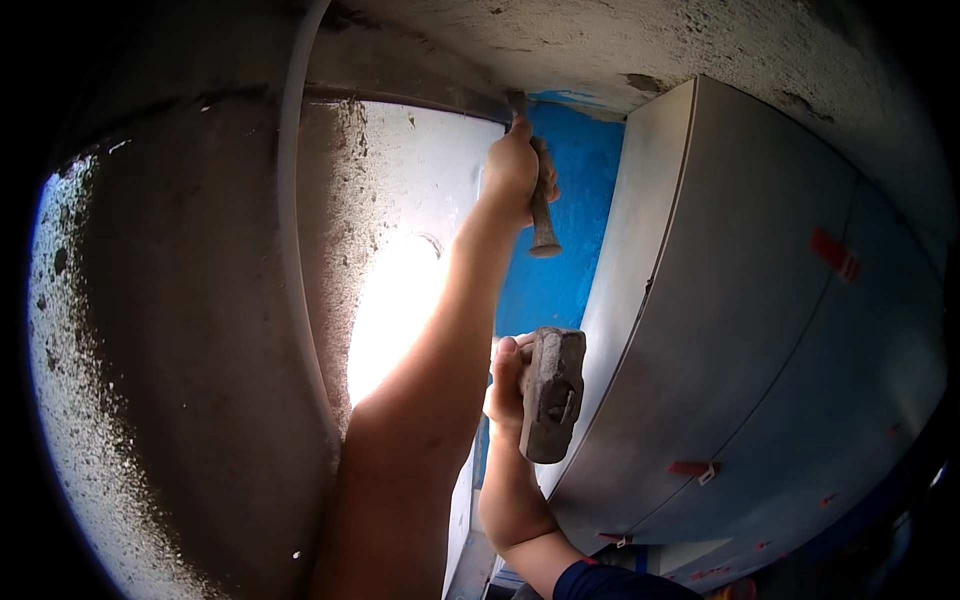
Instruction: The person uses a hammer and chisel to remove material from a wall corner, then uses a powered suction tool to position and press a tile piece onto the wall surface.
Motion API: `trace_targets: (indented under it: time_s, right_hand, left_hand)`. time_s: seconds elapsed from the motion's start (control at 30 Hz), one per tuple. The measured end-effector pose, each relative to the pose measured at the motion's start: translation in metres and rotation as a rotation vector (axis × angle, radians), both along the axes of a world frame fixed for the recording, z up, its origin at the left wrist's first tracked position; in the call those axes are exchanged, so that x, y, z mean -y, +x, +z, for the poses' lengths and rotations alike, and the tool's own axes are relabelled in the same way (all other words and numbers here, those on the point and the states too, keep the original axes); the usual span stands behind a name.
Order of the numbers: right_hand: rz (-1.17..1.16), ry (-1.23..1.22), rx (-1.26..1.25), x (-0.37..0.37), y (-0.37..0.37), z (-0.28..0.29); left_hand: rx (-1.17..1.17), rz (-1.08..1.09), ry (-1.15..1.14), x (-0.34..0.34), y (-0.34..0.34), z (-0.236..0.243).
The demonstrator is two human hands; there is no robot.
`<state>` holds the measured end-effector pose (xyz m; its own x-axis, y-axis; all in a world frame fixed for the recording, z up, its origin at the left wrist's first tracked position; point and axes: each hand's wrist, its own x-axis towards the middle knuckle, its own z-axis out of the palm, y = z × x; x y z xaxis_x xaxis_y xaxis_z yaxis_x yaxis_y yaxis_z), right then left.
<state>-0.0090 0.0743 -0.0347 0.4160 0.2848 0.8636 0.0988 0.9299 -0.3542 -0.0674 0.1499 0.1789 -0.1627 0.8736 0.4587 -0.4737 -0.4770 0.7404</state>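
Far left, dark wall [190,300], pale speckle along outer edge. Next, glaring white surface [440,150]. Left hand [513,165] clamped round dull, worn chisel [542,222], upper end at top left corner of blue wall [572,180], under rough ceiling [600,40]; contact unclear. Below, right hand [506,392] grips scuffed, blocky hammer [553,395], apart from chisel. Right, grey panels [740,280], red clips [835,253] along seams.

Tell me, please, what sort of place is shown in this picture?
Probably a room under construction or renovation: the ceiling is rough, red clips sit along joints of the large grey panels, the right hand holds a hammer and the left hand a chisel-like tool.
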Motion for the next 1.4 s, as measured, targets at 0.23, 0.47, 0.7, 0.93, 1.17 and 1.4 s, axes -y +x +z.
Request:
trace_targets:
  time_s: [0.23, 0.47, 0.7, 0.93, 1.17, 1.4]
  right_hand:
    - [0.188, 0.044, -0.045, -0.002, -0.014, -0.005]
    - [0.082, 0.015, 0.051, -0.016, -0.007, -0.012]
    - [0.289, -0.074, 0.01, -0.032, -0.012, 0.017]
    - [0.225, -0.115, 0.136, 0.014, -0.001, -0.027]
    - [-0.394, -0.286, 0.277, -0.05, -0.055, -0.151]
    - [-0.153, -0.255, 0.274, -0.018, -0.043, -0.121]
  left_hand:
    - [0.096, 0.012, -0.007, 0.022, -0.006, 0.009]
    - [0.014, 0.013, -0.007, 0.002, -0.011, 0.005]
    - [-0.037, 0.076, -0.029, -0.021, -0.006, 0.021]
    - [0.002, 0.087, -0.08, -0.008, 0.002, -0.005]
    - [0.016, 0.186, -0.016, 0.012, 0.022, -0.018]
    - [0.038, 0.197, 0.049, 0.027, 0.018, -0.016]
